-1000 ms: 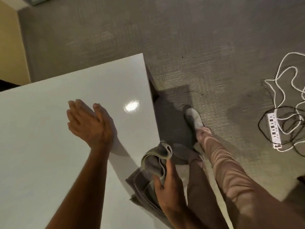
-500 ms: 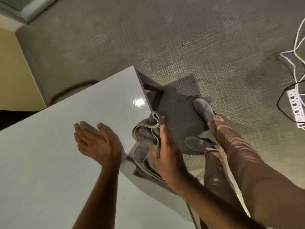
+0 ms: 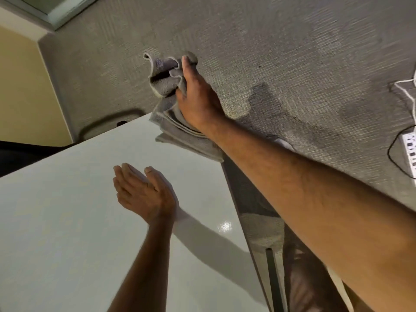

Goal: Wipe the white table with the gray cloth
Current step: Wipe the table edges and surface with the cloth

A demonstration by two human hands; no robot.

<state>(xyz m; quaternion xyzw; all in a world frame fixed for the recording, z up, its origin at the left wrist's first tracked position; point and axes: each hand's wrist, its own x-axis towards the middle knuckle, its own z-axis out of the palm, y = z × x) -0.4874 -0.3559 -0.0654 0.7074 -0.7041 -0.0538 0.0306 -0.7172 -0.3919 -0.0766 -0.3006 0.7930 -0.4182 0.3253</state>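
Note:
The white table (image 3: 67, 221) fills the lower left, its far right corner near the middle of the view. My right hand (image 3: 198, 97) is stretched out over that far corner and grips the bunched gray cloth (image 3: 166, 79). The cloth's lower folds hang down onto the table's corner and right edge, while its upper part sticks out past the corner over the carpet. My left hand (image 3: 144, 194) hovers over the tabletop with fingers together and extended, holding nothing; its shadow lies on the surface to the right.
Gray carpet (image 3: 292, 52) surrounds the table. A white power strip (image 3: 410, 149) with black and white cables lies at the right edge. A yellow wall (image 3: 24, 86) stands at left. My legs show below the table's right edge.
My right hand has carried the cloth from the near right edge forward to the table's far corner. The left hand stayed over the tabletop. The camera tilted forward.

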